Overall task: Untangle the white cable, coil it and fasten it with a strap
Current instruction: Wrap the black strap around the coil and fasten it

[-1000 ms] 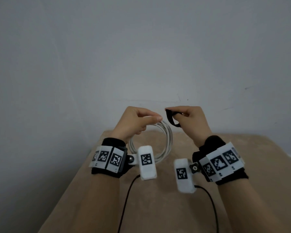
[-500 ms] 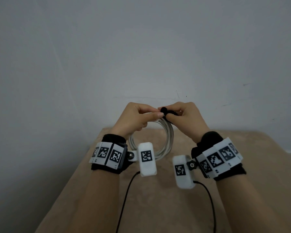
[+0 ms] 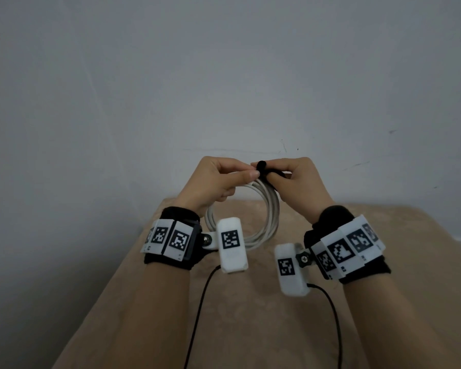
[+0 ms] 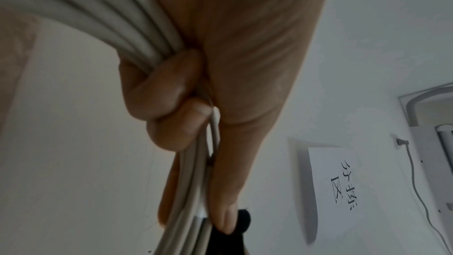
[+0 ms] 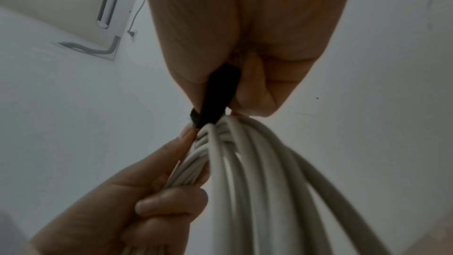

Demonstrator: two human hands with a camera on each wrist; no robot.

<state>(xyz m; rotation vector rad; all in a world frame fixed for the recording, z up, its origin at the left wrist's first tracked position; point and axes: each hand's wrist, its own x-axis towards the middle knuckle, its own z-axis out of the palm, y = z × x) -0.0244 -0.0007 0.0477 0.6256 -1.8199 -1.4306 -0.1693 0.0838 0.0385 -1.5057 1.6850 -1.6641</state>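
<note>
A second ago the right hand (image 3: pixel 298 182) held the black strap (image 3: pixel 262 166) off to the side, clear of the bundle; now it has closed in, and the strap sits right against the top of the white cable (image 3: pixel 266 209), just above centre of the head view. The left hand (image 3: pixel 216 182) still grips the coil's gathered turns, fingers curled round them, while the loops hang down over the tan table (image 3: pixel 250 315). The right thumb and fingers pinch the strap where it meets the strands. Coiling looks finished to me; fastening has begun, though I can't tell whether the strap is wrapped round yet.
</note>
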